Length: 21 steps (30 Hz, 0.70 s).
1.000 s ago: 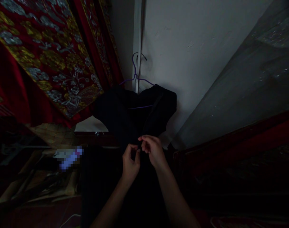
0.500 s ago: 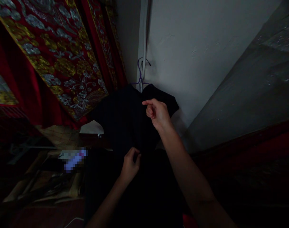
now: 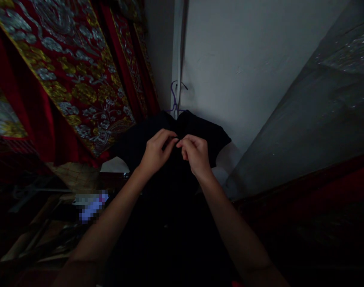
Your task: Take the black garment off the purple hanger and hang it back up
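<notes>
A black short-sleeved shirt (image 3: 161, 179) hangs in front of me on a thin purple wire hanger (image 3: 173, 97). My left hand (image 3: 158, 149) is at the shirt's upper front, just under the collar, its thumb and fingertips pinched on the cloth near the centre line. Close against it, my right hand (image 3: 195, 151) pinches the same spot from the other side, with its fingers curled. The two sets of fingertips almost meet. Any small fastening between them is too dark to make out. The lower part of the shirt merges into shadow.
On the left hangs a red cloth (image 3: 89, 75) with gold and silver embroidery. Behind the hanger, a pale strip (image 3: 178, 48) runs down the white wall (image 3: 244, 59). Clear plastic sheeting (image 3: 313, 107) covers the right side. A bamboo frame (image 3: 23, 243) stands low at the left.
My left hand has risen from the lower front of the shirt to just below the collar. My right hand has changed from a pointing finger to a pinch beside it.
</notes>
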Motion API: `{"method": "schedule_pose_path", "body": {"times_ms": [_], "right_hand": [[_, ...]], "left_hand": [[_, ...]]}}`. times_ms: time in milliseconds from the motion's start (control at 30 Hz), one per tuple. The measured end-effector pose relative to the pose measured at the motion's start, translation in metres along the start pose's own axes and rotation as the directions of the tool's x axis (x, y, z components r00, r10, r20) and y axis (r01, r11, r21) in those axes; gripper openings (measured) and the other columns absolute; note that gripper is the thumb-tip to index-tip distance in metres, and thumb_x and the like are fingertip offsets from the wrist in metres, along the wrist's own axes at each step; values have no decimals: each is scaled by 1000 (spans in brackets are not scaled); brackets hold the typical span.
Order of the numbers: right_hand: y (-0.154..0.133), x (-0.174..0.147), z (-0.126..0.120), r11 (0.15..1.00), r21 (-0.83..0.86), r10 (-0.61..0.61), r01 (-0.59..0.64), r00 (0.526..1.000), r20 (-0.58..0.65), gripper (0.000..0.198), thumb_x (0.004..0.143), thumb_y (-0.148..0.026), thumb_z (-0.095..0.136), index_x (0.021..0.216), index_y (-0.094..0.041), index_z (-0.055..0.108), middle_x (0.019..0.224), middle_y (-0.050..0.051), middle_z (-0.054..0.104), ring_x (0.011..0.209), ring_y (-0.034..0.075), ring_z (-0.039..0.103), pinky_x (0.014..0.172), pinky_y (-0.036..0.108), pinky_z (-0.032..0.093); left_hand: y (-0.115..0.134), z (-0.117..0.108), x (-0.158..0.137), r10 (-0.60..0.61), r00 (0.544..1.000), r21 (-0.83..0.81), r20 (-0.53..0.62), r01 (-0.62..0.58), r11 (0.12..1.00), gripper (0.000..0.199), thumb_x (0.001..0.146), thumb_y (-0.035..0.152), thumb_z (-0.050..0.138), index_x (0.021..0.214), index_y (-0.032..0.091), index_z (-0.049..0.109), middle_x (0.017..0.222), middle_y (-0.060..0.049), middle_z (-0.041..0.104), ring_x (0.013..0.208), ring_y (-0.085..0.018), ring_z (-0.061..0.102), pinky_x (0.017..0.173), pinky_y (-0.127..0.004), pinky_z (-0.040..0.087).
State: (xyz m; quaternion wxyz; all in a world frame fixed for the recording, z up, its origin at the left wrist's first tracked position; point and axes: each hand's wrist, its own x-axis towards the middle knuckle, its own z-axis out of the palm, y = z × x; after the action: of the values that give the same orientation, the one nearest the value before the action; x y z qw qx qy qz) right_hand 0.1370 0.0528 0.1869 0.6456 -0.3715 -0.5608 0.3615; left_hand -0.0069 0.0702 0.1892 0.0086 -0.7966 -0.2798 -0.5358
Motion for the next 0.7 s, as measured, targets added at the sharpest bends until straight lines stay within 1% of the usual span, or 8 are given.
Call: {"method": "schedule_pose_path", "body": {"times_ms": [100, 233, 400, 533, 600, 633, 667, 700], "right_hand": [[14, 3, -4, 1000, -27, 5, -4, 999, 40, 20, 76, -28, 56, 59, -19, 61, 40, -6, 44, 36, 7, 37, 42, 22, 26], [33, 8, -2, 998, -3, 63, -63, 998, 12, 19, 74, -31, 58, 59, -19, 60, 40, -6, 45, 36, 8, 39, 41, 23, 26], [56, 6, 7, 991, -43, 124, -123, 992, 21, 20, 75, -32, 57, 62, -18, 63, 42, -5, 48, 38, 8, 42, 44, 23, 29], [84, -5, 7, 954, -145, 271, -261, 961, 53, 23, 72, -31, 55, 54, -18, 62, 38, -4, 48, 38, 9, 43, 44, 22, 28], [96, -17, 3, 944, -147, 305, -294, 951, 59, 23, 71, -31, 55, 52, -18, 61, 37, -4, 48, 38, 9, 43, 44, 22, 28], [100, -25, 0, 942, -144, 313, -302, 948, 58, 23, 71, -31, 55, 53, -18, 61, 38, -5, 48, 38, 9, 43, 44, 22, 28], [101, -34, -3, 941, -141, 319, -309, 946, 56, 23, 70, -32, 55, 53, -19, 61, 38, -5, 47, 38, 8, 43, 44, 21, 28], [100, -43, -6, 939, -131, 326, -317, 944, 55, 22, 70, -32, 54, 53, -19, 61, 38, -5, 47, 38, 8, 42, 44, 21, 28]], "left_hand": [[-2, 1, -3, 62, 998, 63, -14, -61, 996, 7, 98, 23, 58, 97, 18, 63, 88, -3, 66, 80, -15, 63, 72, -26, 49], [-2, 4, -8, 76, 995, 102, -68, -69, 992, 6, 99, 22, 57, 95, 19, 61, 86, -3, 65, 80, -16, 62, 72, -28, 46], [0, 4, -13, 64, 982, 215, -177, -25, 976, 4, 98, 21, 56, 97, 20, 60, 88, -3, 67, 85, -19, 62, 91, -37, 42], [4, -13, -1, 18, 943, 154, -333, 35, 987, 11, 100, 27, 52, 100, 19, 59, 95, -5, 65, 97, -21, 61, 100, -39, 41], [-3, -28, 4, -80, 911, 72, -405, 119, 990, 16, 99, 35, 56, 100, 19, 60, 96, -4, 63, 97, -20, 59, 98, -36, 42], [-11, -36, 5, -160, 877, -8, -453, 176, 984, 19, 98, 37, 59, 99, 18, 61, 95, -3, 62, 95, -19, 59, 95, -34, 43], [-21, -45, 2, -264, 823, -128, -503, 231, 965, 21, 96, 38, 62, 98, 18, 61, 92, -2, 61, 91, -17, 58, 92, -31, 44], [-33, -53, -3, -388, 748, -283, -539, 273, 920, 21, 95, 38, 64, 95, 18, 61, 88, -1, 60, 85, -15, 57, 87, -29, 45]]}}
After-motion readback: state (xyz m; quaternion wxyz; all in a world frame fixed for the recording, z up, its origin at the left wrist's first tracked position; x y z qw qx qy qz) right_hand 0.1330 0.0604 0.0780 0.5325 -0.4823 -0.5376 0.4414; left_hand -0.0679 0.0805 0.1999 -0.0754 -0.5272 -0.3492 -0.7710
